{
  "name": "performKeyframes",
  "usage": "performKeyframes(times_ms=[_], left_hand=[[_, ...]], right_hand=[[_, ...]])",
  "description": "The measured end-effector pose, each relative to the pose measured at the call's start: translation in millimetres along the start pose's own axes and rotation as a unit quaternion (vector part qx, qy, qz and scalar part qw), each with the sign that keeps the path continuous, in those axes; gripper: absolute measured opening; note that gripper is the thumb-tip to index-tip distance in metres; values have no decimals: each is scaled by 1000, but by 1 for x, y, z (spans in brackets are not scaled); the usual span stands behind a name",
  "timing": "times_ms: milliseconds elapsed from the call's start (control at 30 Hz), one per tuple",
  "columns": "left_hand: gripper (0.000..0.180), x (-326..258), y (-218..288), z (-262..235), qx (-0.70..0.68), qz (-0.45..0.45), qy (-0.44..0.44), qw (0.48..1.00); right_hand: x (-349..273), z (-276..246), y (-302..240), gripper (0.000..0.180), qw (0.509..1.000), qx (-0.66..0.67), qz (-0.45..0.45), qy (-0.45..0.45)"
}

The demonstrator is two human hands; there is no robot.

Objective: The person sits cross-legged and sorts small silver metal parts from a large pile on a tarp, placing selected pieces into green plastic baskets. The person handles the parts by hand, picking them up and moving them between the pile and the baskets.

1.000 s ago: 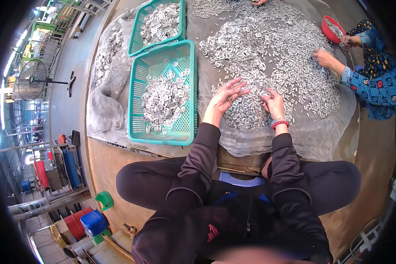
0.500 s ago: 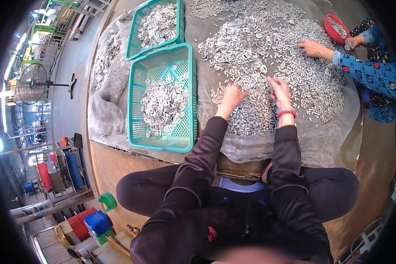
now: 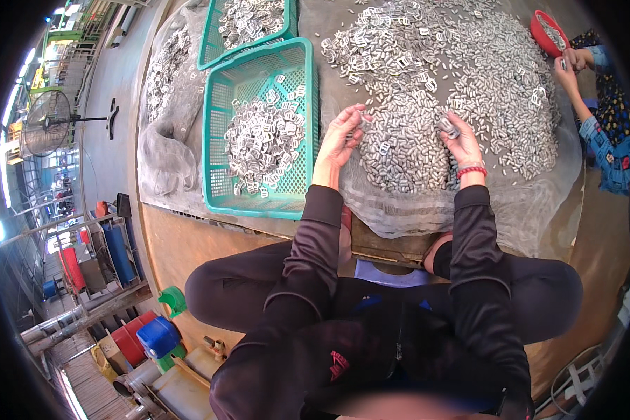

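A heap of small grey metal cylinders lies on a mesh sheet in front of me, with frame-shaped metal buckles piled at its far side. My left hand is raised over the heap's left edge, fingers curled together; anything inside them is too small to make out. Over the heap's right side, my right hand is closed around a few shiny metal buckles, partly hidden by the fingers. Left of my left hand stands a green plastic basket holding many loose buckles.
Behind that basket is a second green basket of buckles. At the far right a co-worker's hands are beside a red bowl of metal parts. The translucent mesh sheet hangs toward my knees. A fan stands far left.
My hands have drawn apart and up off the heap; metal pieces now show in the right one. The co-worker's reaching hand has pulled back to the red bowl. The view has shifted slightly.
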State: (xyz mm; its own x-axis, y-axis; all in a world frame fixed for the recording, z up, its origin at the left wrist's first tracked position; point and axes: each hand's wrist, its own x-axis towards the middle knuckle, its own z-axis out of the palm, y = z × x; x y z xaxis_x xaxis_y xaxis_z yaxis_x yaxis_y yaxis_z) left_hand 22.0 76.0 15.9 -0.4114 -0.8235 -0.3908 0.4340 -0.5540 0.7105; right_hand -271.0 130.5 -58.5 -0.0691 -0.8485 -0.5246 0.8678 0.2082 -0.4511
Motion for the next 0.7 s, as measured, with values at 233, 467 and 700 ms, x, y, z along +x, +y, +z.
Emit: performKeyframes(times_ms=[233,467,700], left_hand=[[33,-6,-19,-6,-166,-60,-53,983],[42,-3,-73,12,732,31,179,657],[30,10,-63,11,624,40,165,763]], right_hand=[[-35,-14,-22,22,946,-320,-36,42],[-8,-3,30,37,650,-724,-144,183],[-19,5,6,23,939,-280,-100,171]])
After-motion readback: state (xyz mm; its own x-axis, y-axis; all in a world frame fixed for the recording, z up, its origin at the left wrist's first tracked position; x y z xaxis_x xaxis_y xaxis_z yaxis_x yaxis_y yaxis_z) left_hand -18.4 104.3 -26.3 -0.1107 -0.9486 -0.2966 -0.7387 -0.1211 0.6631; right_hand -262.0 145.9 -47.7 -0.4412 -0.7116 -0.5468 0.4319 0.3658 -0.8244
